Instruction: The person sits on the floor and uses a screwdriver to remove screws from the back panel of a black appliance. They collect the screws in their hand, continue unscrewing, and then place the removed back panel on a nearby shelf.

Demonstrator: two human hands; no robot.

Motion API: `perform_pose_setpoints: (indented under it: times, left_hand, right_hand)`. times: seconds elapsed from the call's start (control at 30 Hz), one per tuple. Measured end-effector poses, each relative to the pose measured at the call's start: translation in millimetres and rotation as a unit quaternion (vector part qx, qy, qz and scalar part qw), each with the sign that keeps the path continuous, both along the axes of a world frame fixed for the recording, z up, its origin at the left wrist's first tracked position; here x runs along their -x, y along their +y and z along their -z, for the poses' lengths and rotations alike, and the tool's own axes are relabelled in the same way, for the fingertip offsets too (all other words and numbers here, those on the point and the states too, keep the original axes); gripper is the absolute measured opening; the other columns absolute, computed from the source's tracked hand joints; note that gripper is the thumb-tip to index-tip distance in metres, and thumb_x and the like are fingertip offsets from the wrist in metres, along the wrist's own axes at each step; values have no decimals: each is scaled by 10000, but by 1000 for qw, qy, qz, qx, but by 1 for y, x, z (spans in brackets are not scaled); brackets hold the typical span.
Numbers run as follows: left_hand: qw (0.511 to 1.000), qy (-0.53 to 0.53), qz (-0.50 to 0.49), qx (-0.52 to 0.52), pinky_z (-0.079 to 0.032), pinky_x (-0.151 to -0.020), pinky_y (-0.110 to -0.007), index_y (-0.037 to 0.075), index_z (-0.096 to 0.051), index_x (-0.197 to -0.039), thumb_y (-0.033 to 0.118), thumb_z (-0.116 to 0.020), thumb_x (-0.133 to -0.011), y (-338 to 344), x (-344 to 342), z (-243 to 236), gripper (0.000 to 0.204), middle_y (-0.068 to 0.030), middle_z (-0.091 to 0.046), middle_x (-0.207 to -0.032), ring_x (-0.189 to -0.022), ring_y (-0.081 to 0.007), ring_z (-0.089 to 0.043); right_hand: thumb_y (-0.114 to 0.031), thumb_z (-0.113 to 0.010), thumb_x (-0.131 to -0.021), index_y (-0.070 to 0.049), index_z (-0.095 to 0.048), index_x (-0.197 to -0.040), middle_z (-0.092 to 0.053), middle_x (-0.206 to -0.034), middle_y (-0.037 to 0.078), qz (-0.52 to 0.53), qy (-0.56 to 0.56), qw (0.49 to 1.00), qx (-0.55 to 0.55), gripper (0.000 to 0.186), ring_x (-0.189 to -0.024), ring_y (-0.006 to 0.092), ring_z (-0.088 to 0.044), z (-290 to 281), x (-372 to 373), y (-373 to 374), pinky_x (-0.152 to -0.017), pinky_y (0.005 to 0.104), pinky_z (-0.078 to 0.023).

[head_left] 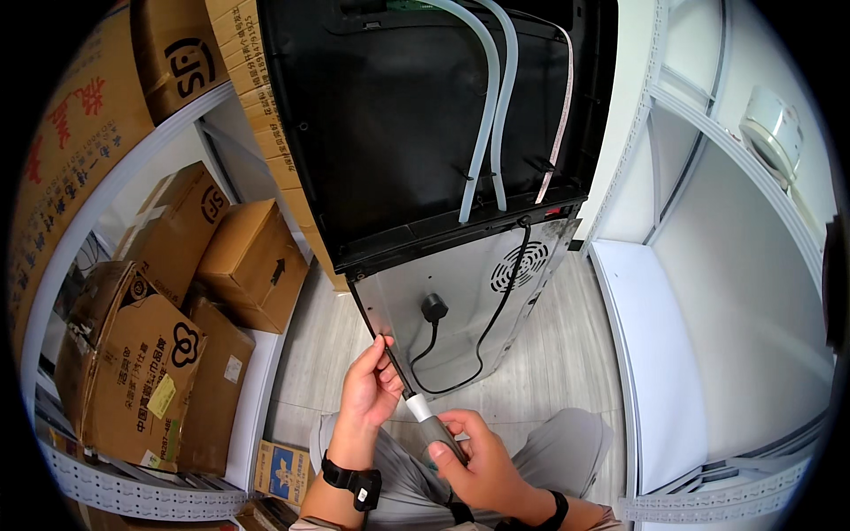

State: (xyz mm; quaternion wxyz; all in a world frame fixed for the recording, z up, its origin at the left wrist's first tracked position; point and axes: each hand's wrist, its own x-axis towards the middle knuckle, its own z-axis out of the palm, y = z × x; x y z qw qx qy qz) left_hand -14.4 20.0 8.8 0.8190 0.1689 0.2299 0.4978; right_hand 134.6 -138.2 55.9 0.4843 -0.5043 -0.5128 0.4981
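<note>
A tall black appliance (398,115) fills the upper middle, with two translucent tubes, a thinner white line and a silver lower panel (460,301). A vent (518,265) and a black plug (434,307) with its cord are on that panel. My left hand (372,389) pinches the panel's left edge, fingers curled. Just below and right, my right hand (469,456) grips a grey-and-white powered screwdriver (432,427), pointed at that same edge. Whether its tip sits on a screw is too small to tell.
Shelving with several cardboard boxes (239,265) stands at left, and another tall carton (239,53) is behind the appliance's left side. A white rack (651,372) with a white device (768,133) higher up is at right. My legs (558,442) are beneath my hands on the wood-look floor (310,372).
</note>
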Motion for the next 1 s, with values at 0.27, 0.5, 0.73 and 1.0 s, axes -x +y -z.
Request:
perform_pose_setpoints:
  times: [0.27, 0.5, 0.73, 1.0]
  left_hand:
    - [999, 34, 0, 7, -316, -493, -225, 61, -640, -983, 260, -534, -986, -2, -1, 2, 225, 76, -435, -648, -539, -59, -374]
    - [997, 73, -17, -35, -307, -483, -223, 21, -634, -984, 242, -536, -984, -10, 0, -4, 241, 64, -433, -643, -535, -61, -367]
    - [996, 85, -26, -18, -280, -457, -229, 57, -613, -881, 273, -588, -967, -8, -5, 3, 234, 68, -372, -585, -502, -54, -327]
    - [997, 78, -11, -2, -281, -470, -218, 47, -629, -915, 311, -560, -979, -10, -3, 2, 281, 73, -383, -597, -514, -53, -334]
  right_hand:
    - [-155, -424, -1023, -53, -296, -1329, -559, -1005, 133, -84, 279, 950, 115, 347, -696, 172, -618, 12, 6, 3, -620, 299, -496]
    - [-165, -405, -1031, -76, -282, -1356, -586, -1061, 168, -102, 341, 920, 163, 359, -714, 193, -623, 18, 9, 5, -640, 326, -509]
    - [-277, -647, -922, -18, -302, -1430, -570, -1079, 138, -101, -22, 995, 14, 667, -828, 187, -601, 45, 11, 6, -714, 273, -478]
    - [-78, -549, -945, -20, -174, -1484, -583, -1082, 164, -54, 135, 986, 83, 659, -878, 202, -636, 23, 20, 3, -731, 300, -509]
